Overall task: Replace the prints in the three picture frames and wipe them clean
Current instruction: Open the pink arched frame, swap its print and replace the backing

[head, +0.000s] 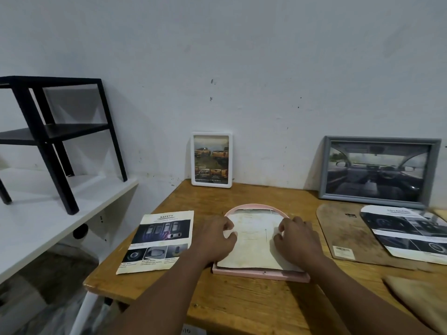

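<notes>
A pink arched frame (260,274) lies face down on the wooden table (242,305). A pale arch-cut print (254,243) lies in its back. My left hand (217,238) rests with curled fingers on the print's left edge. My right hand (297,238) does the same on the right edge. A white frame (211,159) and a grey frame (378,171), both holding car pictures, lean against the wall. A rectangular "SAFETY" print (157,240) lies to the left. To the right, an arch-shaped print (408,233) lies on a brown backing board (343,230).
A black metal rack (55,131) stands on a white shelf (48,213) left of the table. A beige cloth (418,298) lies at the table's front right corner. The white wall runs right behind the table.
</notes>
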`<state>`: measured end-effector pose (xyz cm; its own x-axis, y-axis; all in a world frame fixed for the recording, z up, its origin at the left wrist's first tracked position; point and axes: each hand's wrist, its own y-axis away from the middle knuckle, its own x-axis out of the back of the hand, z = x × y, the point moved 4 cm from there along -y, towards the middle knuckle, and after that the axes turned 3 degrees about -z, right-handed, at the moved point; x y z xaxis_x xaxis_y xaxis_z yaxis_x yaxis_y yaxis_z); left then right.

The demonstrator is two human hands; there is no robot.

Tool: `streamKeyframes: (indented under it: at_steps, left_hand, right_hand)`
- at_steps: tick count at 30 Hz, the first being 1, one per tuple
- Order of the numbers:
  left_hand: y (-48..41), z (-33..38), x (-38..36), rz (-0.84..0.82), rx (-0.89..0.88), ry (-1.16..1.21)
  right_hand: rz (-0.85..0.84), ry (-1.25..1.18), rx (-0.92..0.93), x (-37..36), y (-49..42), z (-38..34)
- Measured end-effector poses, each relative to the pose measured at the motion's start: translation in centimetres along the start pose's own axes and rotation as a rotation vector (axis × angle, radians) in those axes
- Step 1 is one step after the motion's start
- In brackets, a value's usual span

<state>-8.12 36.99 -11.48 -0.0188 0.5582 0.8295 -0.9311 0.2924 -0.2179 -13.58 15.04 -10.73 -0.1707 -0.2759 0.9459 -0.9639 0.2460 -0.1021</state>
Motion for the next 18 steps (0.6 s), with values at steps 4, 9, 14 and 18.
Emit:
streamKeyframes:
  at_steps: [4,9,14,18]
  left_hand:
    - [0.4,0.6,-1.0,0.029,0.000,0.013]
    - [-0.2,0.9,-2.1,0.057,0.034,0.079]
    - [-1.7,2.5,-3.8,0.065,0.041,0.086]
    - [-3.0,3.7,-4.8,0.061,0.037,0.044]
  right_hand:
    - [-0.001,-0.021,-0.006,-0.1,-0.1,0.5]
    - [0.102,-0.125,-0.067,1.9,-0.6,2.5]
    - [0.092,-0.001,-0.239,4.8,0.1,8.1]
    - [0.007,0.056,-0.237,5.1,1.6,11.0]
